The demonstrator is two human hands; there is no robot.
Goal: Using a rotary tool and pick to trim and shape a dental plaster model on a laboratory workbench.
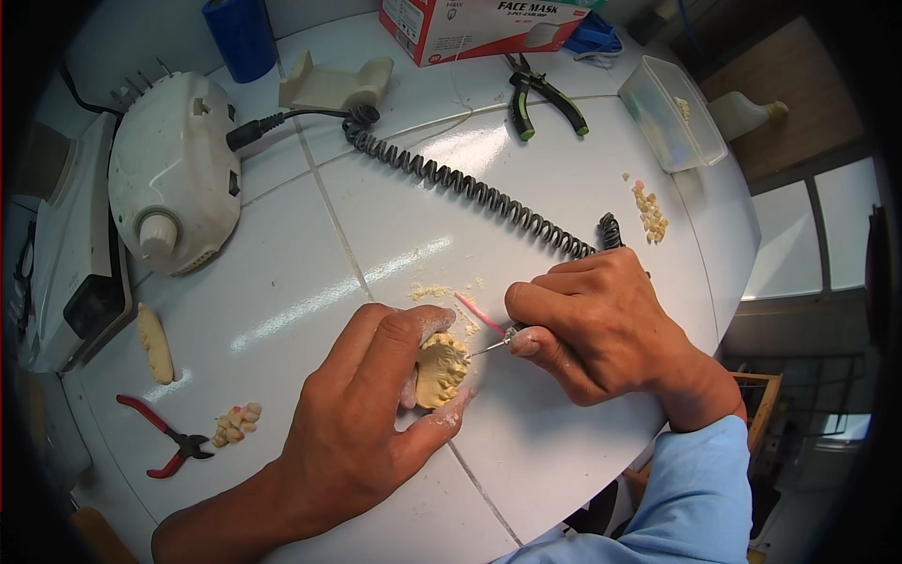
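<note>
My left hand (362, 399) is closed round a cream plaster dental cast (440, 372), thumb and fingers on its sides, white dust on the fingertips. In my right hand (601, 329) is a rotary handpiece (512, 334), mostly hidden by the fingers. Its thin metal bur (489, 349) points left and meets, or nearly meets, the cast's right edge. Behind the bur lies a thin pink stick (479, 313) on the table, partly covered by the right hand. Cream shavings (430, 292) are scattered beyond the cast.
A coiled black cord (470, 188) runs from the white control box (174, 179) toward my right hand. Around the white table (282, 235) are red cutters (174, 440), green-black pliers (540, 99), small tooth-like pieces (648, 214), a clear tub (672, 113) and a mask box (479, 28).
</note>
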